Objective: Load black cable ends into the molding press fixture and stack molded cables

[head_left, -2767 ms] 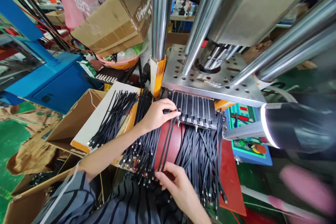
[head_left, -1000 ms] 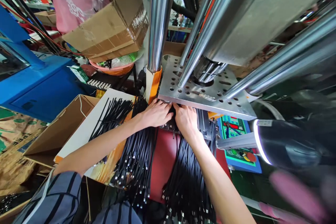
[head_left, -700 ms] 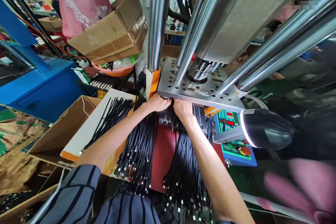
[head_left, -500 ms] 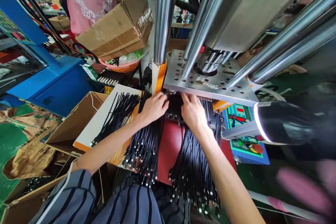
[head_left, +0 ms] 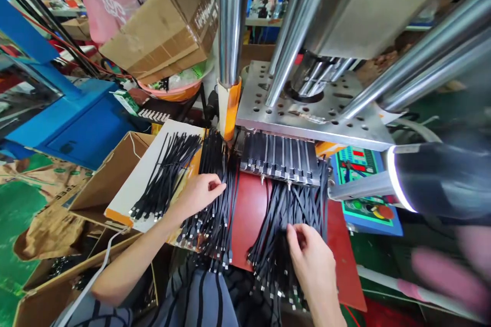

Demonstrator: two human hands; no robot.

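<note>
My left hand [head_left: 201,193], thumb and fingers pinched together, hovers over a bunch of black cables [head_left: 215,219] with small metal plugs at their ends. Whatever is between those fingertips is too small to make out. On the right, my right hand [head_left: 312,255] has its fingers curled and closed on a black cable at the edge of a second cable pile [head_left: 270,245]. Behind both hands, a metal mould block [head_left: 280,158] with several parallel slots sits on the red board [head_left: 249,214], beneath the thick steel plate [head_left: 307,122] of a press.
Steel columns [head_left: 232,25] rise beside the plate. A control panel [head_left: 364,184] with buttons stands to the right, behind a black tube-shaped device [head_left: 433,173]. More cables [head_left: 166,173] lie on a white board [head_left: 134,184] at left, near open cardboard boxes [head_left: 111,179].
Both hands have drawn back from under the press plate, uncovering the slotted mould block. My left hand moved left and nearer; my right hand came down over the right cable pile.
</note>
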